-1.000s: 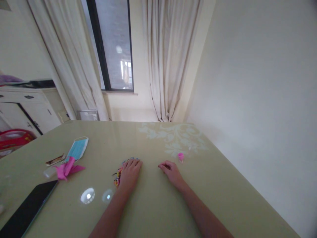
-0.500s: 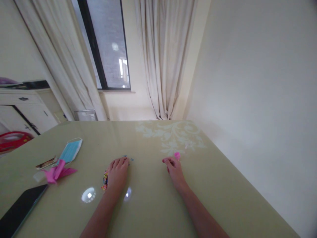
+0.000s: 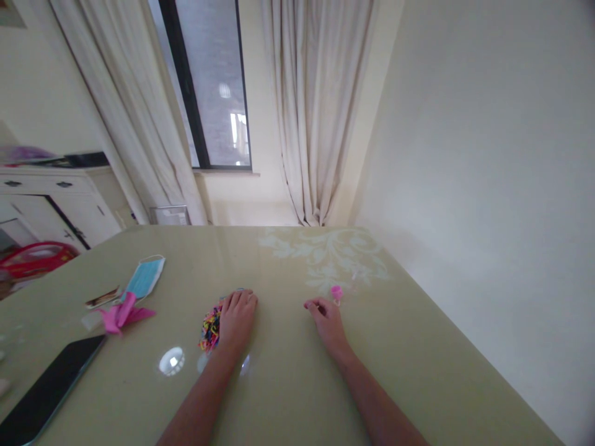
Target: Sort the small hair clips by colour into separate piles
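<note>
My left hand (image 3: 238, 319) lies palm down with its fingers stretched out, at the right side of a pile of small multicoloured rubber bands (image 3: 211, 328). It covers part of the pile. To the right, my right hand (image 3: 328, 325) rests on the table with thumb and fingers closed in a pinch. Whatever those fingertips may hold is too small to make out. Just beyond this hand stands a small bright pink object (image 3: 336, 292), its kind unclear.
On the left of the glossy table (image 3: 288, 384) lie a pink folded-paper figure (image 3: 123, 314), a blue face mask (image 3: 145, 277), a narrow brownish item (image 3: 103, 298) and a dark phone or tablet (image 3: 53, 387). A wall (image 3: 483, 186) runs along the right edge.
The view has turned slightly left. My left hand has slid a little right, so more of the rubber-band pile shows. My right hand keeps its pinch, and the pink object shows more fully.
</note>
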{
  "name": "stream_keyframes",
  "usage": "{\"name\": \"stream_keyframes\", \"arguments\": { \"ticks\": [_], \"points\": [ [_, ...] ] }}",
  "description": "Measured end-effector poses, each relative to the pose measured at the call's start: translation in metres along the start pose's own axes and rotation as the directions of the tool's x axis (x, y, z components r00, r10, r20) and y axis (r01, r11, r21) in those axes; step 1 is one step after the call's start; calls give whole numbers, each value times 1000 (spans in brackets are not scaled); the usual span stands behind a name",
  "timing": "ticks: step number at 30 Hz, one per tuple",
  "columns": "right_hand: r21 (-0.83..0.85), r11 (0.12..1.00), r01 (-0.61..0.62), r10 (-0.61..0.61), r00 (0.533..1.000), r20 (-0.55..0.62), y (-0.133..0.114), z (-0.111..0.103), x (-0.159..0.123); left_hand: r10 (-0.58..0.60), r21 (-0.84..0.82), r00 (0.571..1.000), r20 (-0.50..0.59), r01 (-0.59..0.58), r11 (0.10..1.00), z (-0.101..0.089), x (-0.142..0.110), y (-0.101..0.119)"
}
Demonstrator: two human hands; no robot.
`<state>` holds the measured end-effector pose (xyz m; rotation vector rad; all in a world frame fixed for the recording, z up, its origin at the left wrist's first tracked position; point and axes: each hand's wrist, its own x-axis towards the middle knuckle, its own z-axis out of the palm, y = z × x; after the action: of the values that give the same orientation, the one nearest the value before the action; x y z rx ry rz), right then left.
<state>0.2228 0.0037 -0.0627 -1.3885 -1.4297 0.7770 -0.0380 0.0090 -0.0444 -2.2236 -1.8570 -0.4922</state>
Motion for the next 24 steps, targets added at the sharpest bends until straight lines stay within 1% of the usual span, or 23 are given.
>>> {"name": "stream_keyframes", "arguments": {
  "ticks": [2,4,5,7,9,11,12,15,18,21,24],
  "points": [
    [-5,1000,10,-9,1000,16,-4,1,-4,8,-101,997,-73,-16,995,0,-4,5],
    [34,999,17,-19,998,62,-9,4,-8,32,-263,991,-134,-66,963,1,-10,15],
    [73,997,15,-22,995,100,-11,5,-11,51,-364,986,-161,-107,925,2,-14,23],
    [157,988,-6,-25,981,191,-16,9,-15,84,-542,978,-191,-176,822,4,-22,39],
    [212,977,-30,-24,968,250,-20,11,-17,154,-641,967,-204,-251,725,5,-28,52],
    [224,974,-44,-16,966,258,-21,11,-18,170,-687,966,-195,-258,679,6,-31,59],
    [223,973,-50,-9,967,256,-22,11,-18,161,-700,969,-185,-245,671,6,-31,61],
    [228,970,-84,17,959,282,-22,10,-19,117,-725,981,-152,-191,661,6,-30,59],
    [249,963,-107,24,949,314,-24,11,-20,112,-748,986,-123,-166,642,6,-30,57],
    [252,961,-117,35,951,306,-24,12,-20,113,-767,986,-120,-165,620,7,-31,57],
    [240,963,-124,47,951,306,-23,12,-19,111,-776,984,-140,-179,605,8,-31,57]
  ]
}}
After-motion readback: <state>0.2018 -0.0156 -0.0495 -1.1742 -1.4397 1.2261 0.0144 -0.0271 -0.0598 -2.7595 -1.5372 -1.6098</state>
